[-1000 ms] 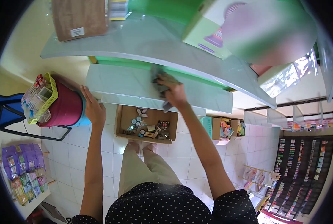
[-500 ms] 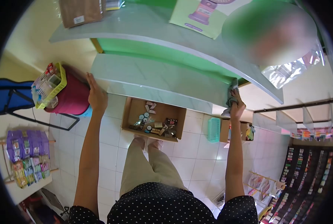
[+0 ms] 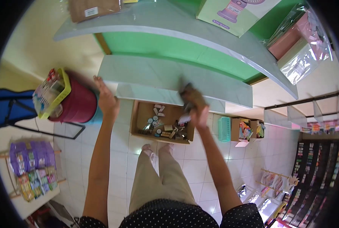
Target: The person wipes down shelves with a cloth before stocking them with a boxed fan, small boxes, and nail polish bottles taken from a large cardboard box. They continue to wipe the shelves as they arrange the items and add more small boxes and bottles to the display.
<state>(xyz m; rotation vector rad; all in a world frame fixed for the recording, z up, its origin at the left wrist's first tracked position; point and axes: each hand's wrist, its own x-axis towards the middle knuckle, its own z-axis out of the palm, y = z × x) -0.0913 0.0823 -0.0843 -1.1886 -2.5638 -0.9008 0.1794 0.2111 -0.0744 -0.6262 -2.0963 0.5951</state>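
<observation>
A grey marbled shelf [image 3: 146, 72] spans the view below a higher one. At its left end is my left hand [image 3: 107, 99], fingers apart and holding nothing. My right hand [image 3: 199, 110], blurred by motion, grips a dark grey cloth [image 3: 186, 95] at the middle of the shelf's front edge. Below the shelf, on the tiled floor, stands an open cardboard box [image 3: 137, 121] with several small jars and packets inside.
The upper shelf [image 3: 146, 22] carries a green printed box [image 3: 230, 17] and plastic-wrapped packages [image 3: 298, 57]. A maroon bin [image 3: 80, 100] with a yellow basket [image 3: 65, 91] stands left. A turquoise basket [image 3: 224, 129] and boxes of goods [image 3: 235, 129] are right.
My right hand has moved left along the shelf with the cloth, from its right end to the middle. The view has shifted slightly; my left hand remains at the left end.
</observation>
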